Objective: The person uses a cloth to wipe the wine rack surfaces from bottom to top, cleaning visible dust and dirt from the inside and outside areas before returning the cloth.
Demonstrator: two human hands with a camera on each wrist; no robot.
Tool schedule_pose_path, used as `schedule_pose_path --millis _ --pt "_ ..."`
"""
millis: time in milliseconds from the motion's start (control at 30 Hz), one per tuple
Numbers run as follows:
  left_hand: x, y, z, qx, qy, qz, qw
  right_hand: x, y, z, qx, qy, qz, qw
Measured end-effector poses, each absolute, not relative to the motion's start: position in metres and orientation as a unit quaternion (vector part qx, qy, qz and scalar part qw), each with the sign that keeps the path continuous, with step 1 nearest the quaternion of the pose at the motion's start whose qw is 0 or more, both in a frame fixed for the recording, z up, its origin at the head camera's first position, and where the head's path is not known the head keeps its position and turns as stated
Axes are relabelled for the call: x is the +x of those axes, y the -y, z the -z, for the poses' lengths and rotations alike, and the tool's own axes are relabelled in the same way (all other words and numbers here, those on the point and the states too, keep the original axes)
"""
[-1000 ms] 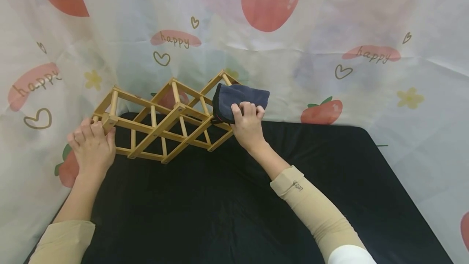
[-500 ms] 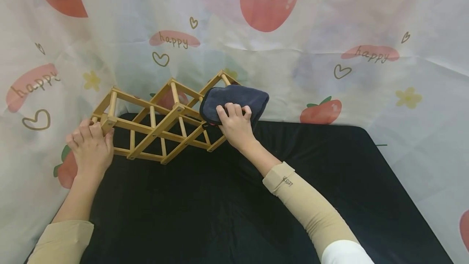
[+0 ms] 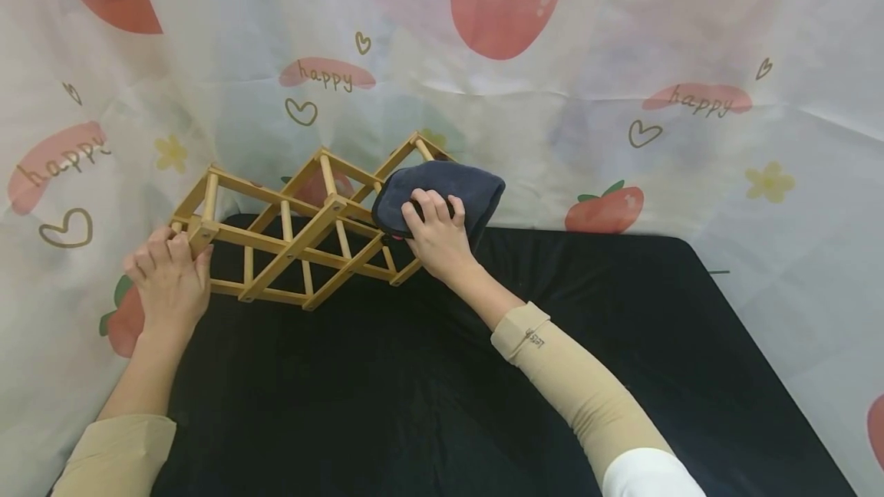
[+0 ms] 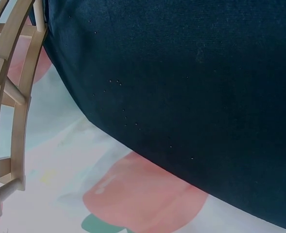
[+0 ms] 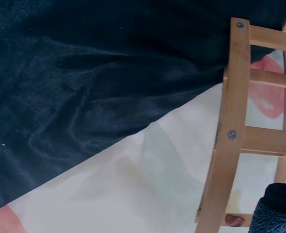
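Observation:
A wooden lattice rack (image 3: 293,250) with slats and round crossbars stands stretched out at the back left of the black-covered table. My left hand (image 3: 166,274) grips its left end, fingers bent over the corner. My right hand (image 3: 440,240) holds a dark blue cloth (image 3: 449,175) with black edging against the right part of the rack, fingers curled into it. Part of the rack is hidden behind the cloth. In the left wrist view only rack slats (image 4: 19,121) show at the left edge. The right wrist view catches the rack's end bar (image 5: 232,97) and a cloth corner (image 5: 275,213).
A black cloth (image 3: 331,390) covers the table, its right edge (image 3: 749,336) running diagonally. Behind and beside it hangs a pale curtain (image 3: 539,136) printed with fruit, hearts and "happy". A small reddish-brown patch (image 5: 234,220) shows on a rack bar in the right wrist view.
My right hand has moved left along the rack with the blue cloth, which now lies more spread out. The left hand and the rack stay about where they were.

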State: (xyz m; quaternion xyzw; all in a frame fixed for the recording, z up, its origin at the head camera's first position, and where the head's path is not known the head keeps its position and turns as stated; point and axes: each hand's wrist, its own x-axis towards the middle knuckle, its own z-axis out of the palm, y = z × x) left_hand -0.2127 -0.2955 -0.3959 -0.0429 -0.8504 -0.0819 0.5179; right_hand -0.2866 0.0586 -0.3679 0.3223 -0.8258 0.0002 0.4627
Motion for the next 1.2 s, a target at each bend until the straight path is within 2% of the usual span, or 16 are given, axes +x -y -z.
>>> schedule_pose_path --millis 267,533,1033,1200 --pt "-0.211 0.296 0.394 -0.046 0.855 0.087 0.509 -0.293 -0.058 0.373 0.341 0.807 -0.002 0.482" --pt "-0.212 0.295 0.396 -0.043 0.847 0.086 0.522 -0.296 -0.057 0.383 0.346 0.790 -0.015 0.506" --pt "-0.212 0.296 0.398 -0.039 0.849 0.090 0.519 -0.294 -0.051 0.397 0.367 0.790 -0.065 0.487" --pt "-0.213 0.295 0.397 -0.043 0.848 0.088 0.520 -0.288 -0.046 0.410 0.395 0.790 -0.056 0.466"
